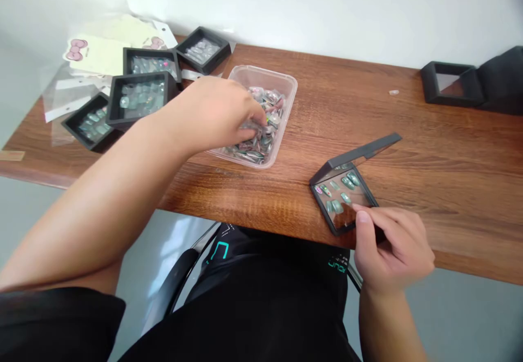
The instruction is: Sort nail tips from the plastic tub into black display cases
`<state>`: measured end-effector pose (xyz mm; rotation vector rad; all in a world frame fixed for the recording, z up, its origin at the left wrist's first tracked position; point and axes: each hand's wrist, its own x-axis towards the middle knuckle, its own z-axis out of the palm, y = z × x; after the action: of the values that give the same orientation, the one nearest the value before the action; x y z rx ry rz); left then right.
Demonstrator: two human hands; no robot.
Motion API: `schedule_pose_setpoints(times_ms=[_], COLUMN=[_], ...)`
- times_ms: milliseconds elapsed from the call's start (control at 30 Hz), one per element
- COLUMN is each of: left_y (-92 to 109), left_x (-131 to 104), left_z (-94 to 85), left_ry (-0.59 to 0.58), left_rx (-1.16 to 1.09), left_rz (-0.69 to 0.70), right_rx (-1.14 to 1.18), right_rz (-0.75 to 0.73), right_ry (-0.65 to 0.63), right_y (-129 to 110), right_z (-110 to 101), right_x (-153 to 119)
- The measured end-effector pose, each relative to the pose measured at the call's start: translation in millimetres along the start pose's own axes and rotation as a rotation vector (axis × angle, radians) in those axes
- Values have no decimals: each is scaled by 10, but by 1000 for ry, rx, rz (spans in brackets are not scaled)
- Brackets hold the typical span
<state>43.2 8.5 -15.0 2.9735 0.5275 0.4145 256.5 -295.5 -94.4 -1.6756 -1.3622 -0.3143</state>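
Observation:
My left hand (229, 109) reaches into a clear plastic tub (291, 87) full of loose press-on nails (267, 139). Its thumb and index finger are apart among them, with nothing visibly held. A small black display case (333, 226) lies near the table's front edge, its framed lid (363, 152) tilted up. Inside it, several green press-on nails (336, 206) rest on the clear film, one with a pink ornament beside it. My right hand (392, 242) is at the case's near right corner, thumb and index pinched together over the film; what they hold, if anything, is hidden.
Several black cases with nails, one of them this stacked case (137, 98), sit at the left by cream cards (102, 54) and clear bags. Another black case (451, 84) stands open at the far right. A small clear piece (393, 92) lies on the wooden table (347, 111).

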Motion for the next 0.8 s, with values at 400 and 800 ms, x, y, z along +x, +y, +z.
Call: schedule_pose_setpoints(times_ms=[400, 800], left_y=[35, 1], left_x=[-78, -218], left_z=[-134, -132], left_ry=[150, 43], left_rx=[-335, -243], left_rz=[-4, -13], right_rx=[7, -16], right_rz=[6, 13], right_ry=[-20, 14], right_y=[22, 51], right_z=[-16, 1], right_x=[-21, -44])
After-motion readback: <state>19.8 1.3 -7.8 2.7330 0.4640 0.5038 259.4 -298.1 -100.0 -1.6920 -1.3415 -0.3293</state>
